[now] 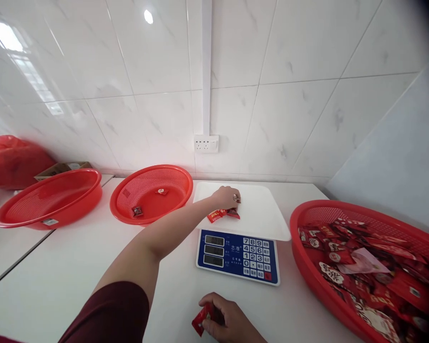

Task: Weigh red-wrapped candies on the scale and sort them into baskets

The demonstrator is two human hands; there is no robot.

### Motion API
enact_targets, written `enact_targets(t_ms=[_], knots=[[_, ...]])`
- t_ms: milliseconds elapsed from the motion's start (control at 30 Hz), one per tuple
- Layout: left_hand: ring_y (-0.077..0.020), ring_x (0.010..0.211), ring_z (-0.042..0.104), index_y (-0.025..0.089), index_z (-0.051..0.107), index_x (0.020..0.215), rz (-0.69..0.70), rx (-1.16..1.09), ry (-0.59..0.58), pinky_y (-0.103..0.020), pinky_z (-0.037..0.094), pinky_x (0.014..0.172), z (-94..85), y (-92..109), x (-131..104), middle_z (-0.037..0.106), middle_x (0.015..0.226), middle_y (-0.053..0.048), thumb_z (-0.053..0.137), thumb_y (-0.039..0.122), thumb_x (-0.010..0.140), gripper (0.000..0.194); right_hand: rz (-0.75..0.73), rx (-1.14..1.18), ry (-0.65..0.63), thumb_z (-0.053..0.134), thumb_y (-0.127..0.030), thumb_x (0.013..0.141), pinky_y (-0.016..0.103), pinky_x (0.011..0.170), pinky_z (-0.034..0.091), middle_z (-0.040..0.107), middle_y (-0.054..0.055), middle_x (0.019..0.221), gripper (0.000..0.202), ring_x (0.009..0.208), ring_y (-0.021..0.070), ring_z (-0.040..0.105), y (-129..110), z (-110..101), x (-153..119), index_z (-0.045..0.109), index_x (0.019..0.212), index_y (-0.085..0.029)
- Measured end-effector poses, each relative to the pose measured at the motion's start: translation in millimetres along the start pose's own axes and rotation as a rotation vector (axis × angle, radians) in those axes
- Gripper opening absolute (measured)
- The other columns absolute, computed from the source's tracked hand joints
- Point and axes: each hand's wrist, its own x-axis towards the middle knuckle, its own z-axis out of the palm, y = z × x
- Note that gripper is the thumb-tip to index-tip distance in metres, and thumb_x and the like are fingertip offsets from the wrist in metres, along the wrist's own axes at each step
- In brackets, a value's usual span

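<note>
The left hand (226, 196) apparently arranged packets (216, 216) on the scale (262, 209), grip uncertain; at six o'clock, the right hand (230, 314) gripped a red sachet (199, 321). Next seemingly needed left-hand release.

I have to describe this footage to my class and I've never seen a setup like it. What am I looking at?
There is no machine arm: a person works with bare hands, filmed by one head-worn camera looking forward and down. The left hand reaches over the white tray of a weighing scale, its fingers at some red packets; whether it grips one is unclear. The right hand, in front of the scale, holds a small packet. On the white table, the right basket is heaped with packets, the middle basket shows two, and the left basket stands farther left.
</note>
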Motion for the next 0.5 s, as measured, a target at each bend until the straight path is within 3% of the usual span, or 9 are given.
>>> enact_targets(t_ms=[167, 333, 433, 500], knots=[[-0.0179, 0.088, 0.060, 0.019, 0.064, 0.096, -0.039, -0.078, 0.173, -0.026, 0.047, 0.073, -11.2, -22, -8, 0.068, 0.098, -0.004, 0.047, 0.014, 0.078, 0.025, -0.031, -0.011, -0.010, 0.060, -0.032, 0.071, 0.025, 0.068, 0.043, 0.063, 0.001, 0.081, 0.035, 0.072, 0.0144, 0.053, 0, 1, -2, 0.062, 0.104, -0.019], [-0.0215, 0.090, 0.061, 0.021, 0.064, 0.096, -0.152, 0.027, 0.383, -0.030, 0.046, 0.074, -57.0, -66, -54, 0.068, 0.100, -0.006, 0.046, 0.016, 0.081, 0.024, -0.063, -0.012, -0.052, 0.059, -0.028, 0.072, 0.024, 0.068, 0.042, 0.063, 0.000, 0.079, 0.035, 0.070, 0.0134, 0.052, 4, -1, -1, 0.061, 0.107, -0.020], [-0.0266, 0.099, 0.060, 0.020, 0.062, 0.104, -0.299, 0.162, 0.335, -0.035, 0.047, 0.078, -82.9, -90, -89, 0.065, 0.107, -0.010, 0.042, 0.025, 0.087, 0.027, -0.068, -0.038, -0.068, 0.059, -0.028, 0.073, 0.024, 0.070, 0.043, 0.065, 0.002, 0.086, 0.037, 0.073, 0.0142, 0.054, 5, -1, 0, 0.061, 0.109, -0.021], [-0.0315, 0.112, 0.053, 0.020, 0.055, 0.119, -0.368, 0.183, 0.259, -0.039, 0.046, 0.083, -88.1, -95, -105, 0.058, 0.123, -0.013, 0.042, 0.037, 0.088, 0.037, -0.055, -0.060, -0.071, 0.058, -0.030, 0.074, 0.025, 0.071, 0.043, 0.066, 0.003, 0.091, 0.036, 0.077, 0.0154, 0.055, 5, -1, -1, 0.061, 0.109, -0.021]])
